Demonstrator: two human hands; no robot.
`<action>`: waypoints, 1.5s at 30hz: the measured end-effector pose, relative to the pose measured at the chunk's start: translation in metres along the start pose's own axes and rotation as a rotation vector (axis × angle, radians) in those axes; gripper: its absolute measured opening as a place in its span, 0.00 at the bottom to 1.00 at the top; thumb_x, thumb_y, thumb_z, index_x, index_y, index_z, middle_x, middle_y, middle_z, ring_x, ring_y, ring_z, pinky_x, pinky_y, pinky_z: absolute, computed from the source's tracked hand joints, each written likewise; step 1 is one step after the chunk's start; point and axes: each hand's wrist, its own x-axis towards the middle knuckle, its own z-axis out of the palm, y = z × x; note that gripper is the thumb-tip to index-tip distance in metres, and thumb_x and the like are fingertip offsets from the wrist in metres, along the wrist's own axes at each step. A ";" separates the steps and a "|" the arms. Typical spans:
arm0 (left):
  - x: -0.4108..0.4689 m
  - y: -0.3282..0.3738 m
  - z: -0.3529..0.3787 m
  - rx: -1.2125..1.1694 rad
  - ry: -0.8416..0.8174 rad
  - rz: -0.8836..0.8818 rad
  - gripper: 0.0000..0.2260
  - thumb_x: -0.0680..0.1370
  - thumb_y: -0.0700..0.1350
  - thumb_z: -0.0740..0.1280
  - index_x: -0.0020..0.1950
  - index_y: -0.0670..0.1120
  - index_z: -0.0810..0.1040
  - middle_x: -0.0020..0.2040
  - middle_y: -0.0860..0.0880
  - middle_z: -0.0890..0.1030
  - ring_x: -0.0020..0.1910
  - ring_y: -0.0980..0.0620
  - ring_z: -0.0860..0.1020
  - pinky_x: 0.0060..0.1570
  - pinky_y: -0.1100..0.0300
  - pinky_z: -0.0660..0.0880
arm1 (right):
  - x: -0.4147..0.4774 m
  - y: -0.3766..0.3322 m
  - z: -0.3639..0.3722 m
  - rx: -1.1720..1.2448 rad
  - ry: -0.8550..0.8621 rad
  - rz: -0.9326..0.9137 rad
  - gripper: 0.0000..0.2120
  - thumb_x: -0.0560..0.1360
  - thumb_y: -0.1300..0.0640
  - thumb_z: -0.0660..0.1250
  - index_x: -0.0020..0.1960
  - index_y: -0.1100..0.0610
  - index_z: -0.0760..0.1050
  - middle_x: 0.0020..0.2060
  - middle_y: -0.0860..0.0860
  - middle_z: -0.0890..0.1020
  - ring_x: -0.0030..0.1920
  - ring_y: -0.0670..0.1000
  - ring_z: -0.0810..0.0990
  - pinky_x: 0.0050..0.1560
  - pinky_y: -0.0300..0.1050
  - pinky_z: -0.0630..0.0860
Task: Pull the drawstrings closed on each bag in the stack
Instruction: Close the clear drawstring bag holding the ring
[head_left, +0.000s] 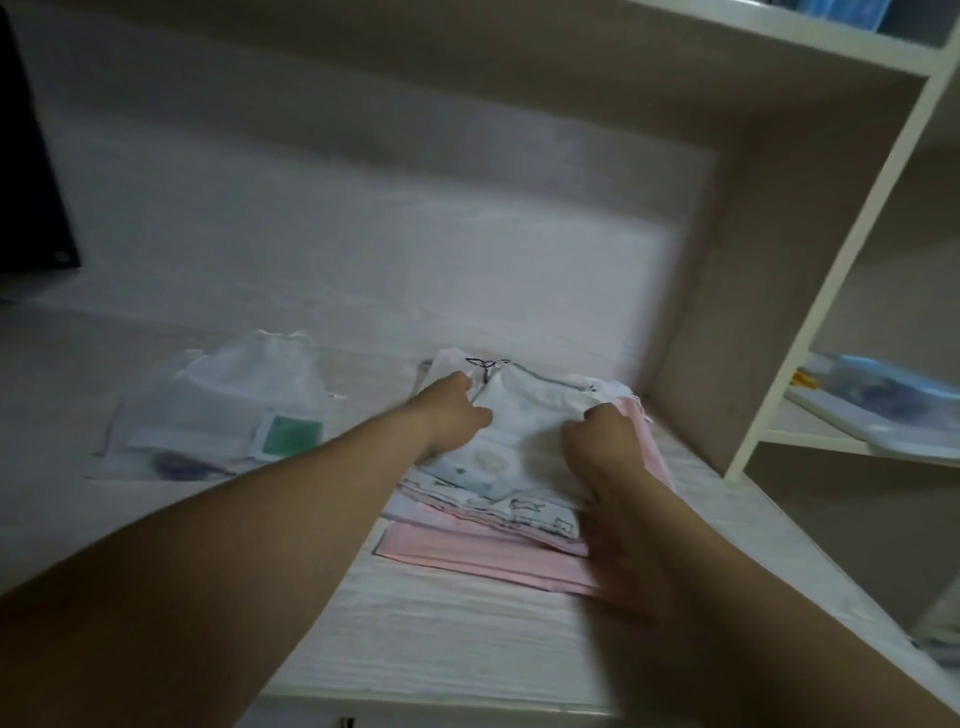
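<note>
Drawstring bags lie in a stack (483, 558) on the pale counter (441, 639) right in front of you, close to the side panel of the shelf unit (727, 291). Pink bags make the lower layers, with a white one printed with small outlined animals above them. The top bag (524, 421) is white with faint pastel prints, and you have both hands on it. Your left hand (454, 415) has its fingers curled into the cloth at the far left corner, just beside the dark drawstring (485, 365) at the mouth. Your right hand (602, 439) is clenched on the far right edge. The two hands are apart, with the bag's mouth between them. Left of the stack, apart from it, lies a pile of sheer white bags (249, 384) with a green patch (291, 432) showing. On the shelf at right sits a blue-edged item (883, 400), too blurred to name
</note>
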 end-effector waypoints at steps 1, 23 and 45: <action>0.004 0.000 0.001 -0.019 0.005 -0.014 0.31 0.80 0.53 0.68 0.80 0.46 0.62 0.75 0.43 0.71 0.68 0.43 0.74 0.66 0.53 0.72 | -0.001 -0.001 -0.002 0.033 -0.015 0.013 0.21 0.73 0.53 0.61 0.61 0.61 0.78 0.57 0.60 0.81 0.59 0.62 0.81 0.59 0.50 0.79; -0.013 -0.005 -0.020 -0.673 -0.021 0.102 0.18 0.79 0.56 0.72 0.63 0.46 0.83 0.56 0.46 0.87 0.56 0.44 0.85 0.61 0.46 0.79 | -0.007 -0.035 -0.023 0.861 -0.360 -0.062 0.09 0.84 0.56 0.65 0.50 0.59 0.79 0.39 0.56 0.83 0.37 0.54 0.80 0.41 0.47 0.77; -0.029 -0.022 -0.007 -0.942 -0.061 0.014 0.14 0.84 0.50 0.66 0.61 0.43 0.84 0.57 0.40 0.86 0.55 0.43 0.85 0.64 0.45 0.77 | -0.025 -0.017 -0.009 0.847 -0.461 -0.045 0.11 0.82 0.53 0.70 0.46 0.59 0.83 0.31 0.51 0.87 0.30 0.48 0.86 0.30 0.39 0.80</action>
